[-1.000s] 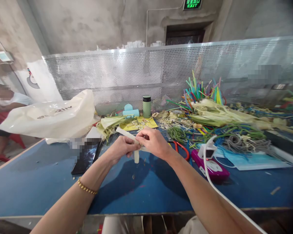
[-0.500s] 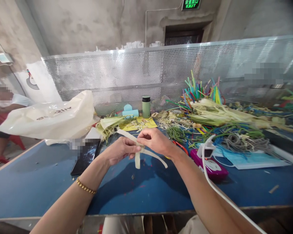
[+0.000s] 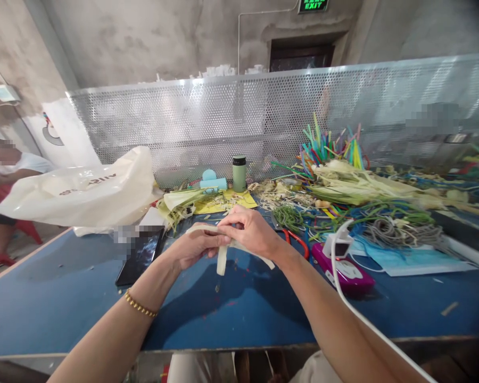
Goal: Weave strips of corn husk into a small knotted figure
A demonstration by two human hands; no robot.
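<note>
Over the middle of the blue table, my two hands meet on pale corn husk strips [image 3: 221, 261]. My left hand [image 3: 197, 246] pinches the strips between thumb and fingers. Pressed close against it, my right hand [image 3: 249, 230] grips them from the other side, its fingertips at the left thumb. One strip end hangs down below the hands, another curves out to the right beneath my right wrist, and a third shows above the left fingers. Where the strips cross is hidden by the fingers.
Scissors with red handles [image 3: 299, 242] lie right of my hands, by a purple box [image 3: 343, 271] with a white cable. A dark tablet [image 3: 139, 260] lies left. Behind stand a green bottle [image 3: 239, 175], husks [image 3: 351, 183] and a white bag [image 3: 83, 191]. A person [image 3: 11, 170] sits far left.
My right hand has shifted slightly left and closed in over the left fingers. The strips' crossing is now covered, and the upper strip end has dropped lower.
</note>
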